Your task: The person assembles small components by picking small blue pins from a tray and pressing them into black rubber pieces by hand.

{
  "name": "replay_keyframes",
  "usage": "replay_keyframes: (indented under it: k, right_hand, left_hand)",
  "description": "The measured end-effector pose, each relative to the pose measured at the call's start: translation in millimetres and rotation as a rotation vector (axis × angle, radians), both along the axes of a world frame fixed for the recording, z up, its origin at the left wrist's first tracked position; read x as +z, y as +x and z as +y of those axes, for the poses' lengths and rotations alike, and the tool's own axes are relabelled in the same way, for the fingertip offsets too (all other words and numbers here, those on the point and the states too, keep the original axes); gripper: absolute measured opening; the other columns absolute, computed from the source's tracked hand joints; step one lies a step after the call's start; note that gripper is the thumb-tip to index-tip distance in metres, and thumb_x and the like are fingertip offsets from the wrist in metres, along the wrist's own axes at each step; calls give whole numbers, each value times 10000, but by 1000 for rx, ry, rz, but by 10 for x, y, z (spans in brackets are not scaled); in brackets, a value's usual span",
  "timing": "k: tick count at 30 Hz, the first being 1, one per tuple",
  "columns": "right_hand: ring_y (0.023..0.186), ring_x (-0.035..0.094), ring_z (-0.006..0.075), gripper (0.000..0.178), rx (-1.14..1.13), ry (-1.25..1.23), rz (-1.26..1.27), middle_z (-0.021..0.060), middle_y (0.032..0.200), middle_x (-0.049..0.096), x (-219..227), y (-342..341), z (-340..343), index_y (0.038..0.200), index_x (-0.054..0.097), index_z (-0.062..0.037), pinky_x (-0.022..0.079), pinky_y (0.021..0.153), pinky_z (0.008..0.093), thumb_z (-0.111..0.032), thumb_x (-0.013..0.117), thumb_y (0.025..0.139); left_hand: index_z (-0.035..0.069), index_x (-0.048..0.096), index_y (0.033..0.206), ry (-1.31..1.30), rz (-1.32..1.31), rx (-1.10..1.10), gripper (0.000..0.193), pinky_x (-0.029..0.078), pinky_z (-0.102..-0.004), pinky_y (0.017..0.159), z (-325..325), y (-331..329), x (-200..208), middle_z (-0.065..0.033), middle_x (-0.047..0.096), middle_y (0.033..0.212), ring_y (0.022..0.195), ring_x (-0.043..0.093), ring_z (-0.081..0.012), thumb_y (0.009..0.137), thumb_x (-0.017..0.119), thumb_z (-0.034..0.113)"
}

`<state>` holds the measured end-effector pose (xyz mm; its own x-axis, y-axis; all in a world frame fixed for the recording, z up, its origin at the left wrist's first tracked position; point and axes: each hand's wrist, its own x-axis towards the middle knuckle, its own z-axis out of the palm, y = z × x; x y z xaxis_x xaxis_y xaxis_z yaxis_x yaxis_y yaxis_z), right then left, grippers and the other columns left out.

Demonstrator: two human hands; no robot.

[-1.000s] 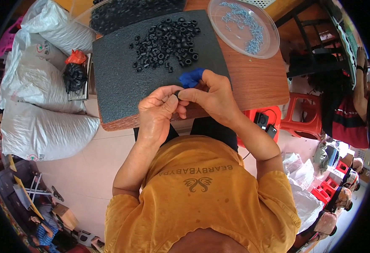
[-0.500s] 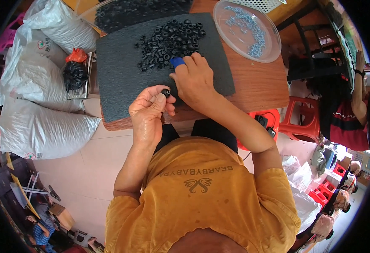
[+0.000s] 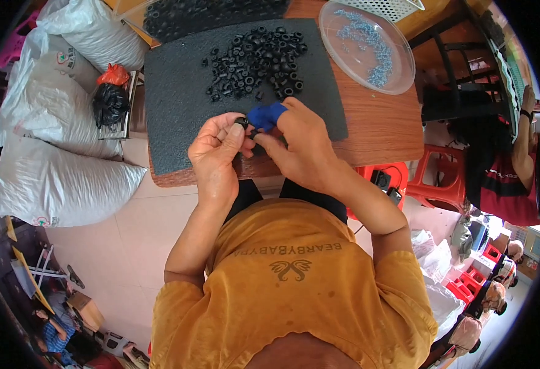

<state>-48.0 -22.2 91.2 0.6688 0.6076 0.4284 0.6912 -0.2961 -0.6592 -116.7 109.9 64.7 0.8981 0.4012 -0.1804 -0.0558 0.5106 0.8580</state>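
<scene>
Small black ring (image 3: pixel 241 121) pinched at the left hand (image 3: pixel 217 150), mostly covered by thumb and fingertips; shape of its far side not readable. Blue fingertip cover (image 3: pixel 266 115) on the right hand (image 3: pixel 297 144), with whatever sits beneath it concealed. Grip of the right hand on the ring impossible to judge. Beyond the ring, black pile (image 3: pixel 257 58) on the grey foam mat (image 3: pixel 177 104): single pieces too small to count. Up and right of the ring, clear round dish (image 3: pixel 399 74) with pale blue bits, too tiny to identify. Second black heap (image 3: pixel 211 12) cut off by the top edge.
</scene>
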Motion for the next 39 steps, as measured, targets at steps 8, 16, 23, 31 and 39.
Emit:
replay_keyframes:
  k: [8, 16, 23, 31, 39]
  right_hand:
    - [670, 516, 295, 259, -55, 116, -186, 103, 737, 555, -77, -68, 42, 929, 585, -47, 421, 564, 364, 21, 654, 688]
    - [666, 573, 244, 204, -158, 253, 204, 119, 789, 553, 4, -124, -68, 895, 584, -21, 481, 586, 324, -14, 676, 714]
    - [669, 595, 148, 239, -154, 326, 398, 79, 839, 581, 95, -79, -110, 923, 580, -23, 488, 610, 267, -43, 704, 720]
    - [712, 584, 202, 272, -115, 257, 244, 97, 834, 568, 53, -42, -141, 947, 571, -16, 491, 608, 296, -4, 686, 700]
    - [748, 551, 131, 315, -74, 173, 166, 58, 861, 569, 101, -11, -214, 1018, 584, -23, 456, 668, 252, 23, 679, 721]
  left_hand:
    - [-33, 569, 997, -16, -26, 18, 138, 470, -211, 597, -134, -3, 31, -64, 624, 826, 655, 561, -95, 878, 573, 37]
    - [-32, 561, 999, -327, -6, -120, 156, 495, -268, 605, -85, 13, 63, -97, 626, 829, 658, 585, -143, 889, 564, 78]
    - [-35, 557, 1002, -330, -78, -231, 167, 498, -290, 601, -82, -10, 42, -132, 642, 897, 652, 591, -155, 890, 563, 90]
    - [-41, 549, 1026, -256, -21, -232, 183, 502, -272, 597, -101, -22, 98, -156, 645, 995, 665, 597, -133, 896, 556, 87]
    - [-43, 561, 1030, -242, 3, -276, 178, 498, -259, 588, -55, -21, 104, -137, 648, 941, 651, 594, -129, 895, 549, 71]
